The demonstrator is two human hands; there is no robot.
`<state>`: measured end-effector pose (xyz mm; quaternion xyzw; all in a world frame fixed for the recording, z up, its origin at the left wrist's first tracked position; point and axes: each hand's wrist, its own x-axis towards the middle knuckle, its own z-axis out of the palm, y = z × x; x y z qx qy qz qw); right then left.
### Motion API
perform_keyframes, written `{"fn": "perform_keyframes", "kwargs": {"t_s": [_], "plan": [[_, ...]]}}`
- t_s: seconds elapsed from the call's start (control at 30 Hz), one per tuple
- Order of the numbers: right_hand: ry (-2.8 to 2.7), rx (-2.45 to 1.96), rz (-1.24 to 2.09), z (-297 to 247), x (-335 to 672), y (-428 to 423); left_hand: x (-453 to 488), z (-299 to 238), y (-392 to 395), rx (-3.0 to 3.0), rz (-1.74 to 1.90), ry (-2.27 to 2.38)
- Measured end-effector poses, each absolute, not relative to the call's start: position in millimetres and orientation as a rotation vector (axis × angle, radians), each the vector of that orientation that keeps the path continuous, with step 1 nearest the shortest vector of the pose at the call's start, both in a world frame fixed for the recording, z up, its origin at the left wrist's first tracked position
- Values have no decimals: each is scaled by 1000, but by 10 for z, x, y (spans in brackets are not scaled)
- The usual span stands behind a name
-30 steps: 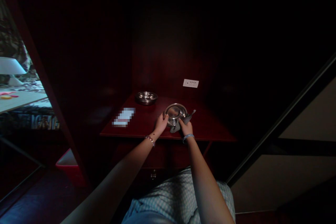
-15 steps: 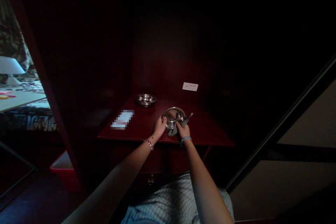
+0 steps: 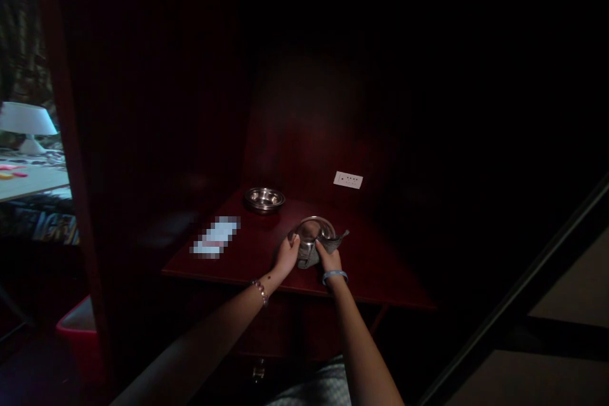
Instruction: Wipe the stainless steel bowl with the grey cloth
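A shiny metal bowl [image 3: 314,226] is held just over the dark red desk [image 3: 209,269], tilted towards me. My left hand [image 3: 287,255] grips its left rim, thumb on the inside. In my right hand [image 3: 329,257] is a grey cloth [image 3: 309,256], pinched against the near right part of the bowl. The cloth hangs over the rim, and one corner sticks out to the right. Fingers under the bowl are hidden. Behind and to the left, what looks like a small stack of metal bowls [image 3: 264,200] stands on the desk.
A blurred-out pale flat thing [image 3: 216,238] lies at the desk's left. On the back wall is a white socket plate [image 3: 348,180]. A red bin [image 3: 80,336] stands on the floor at left, below a white lamp [image 3: 29,120] on another table. A drawer handle [image 3: 258,370] shows beneath the desk.
My view has tilted up and turned slightly left, so the desk sits lower in the picture. Both hands keep hold of the bowl and cloth; the bowl seems tilted a little more.
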<state>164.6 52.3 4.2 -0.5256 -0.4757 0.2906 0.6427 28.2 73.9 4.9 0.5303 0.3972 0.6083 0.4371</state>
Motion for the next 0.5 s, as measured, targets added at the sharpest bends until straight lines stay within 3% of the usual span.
{"fn": "perform_keyframes", "kwargs": {"t_s": [0.5], "plan": [[-1019, -1318, 624, 21, 1661, 520, 377, 139, 856, 1279, 1456, 1114]]}}
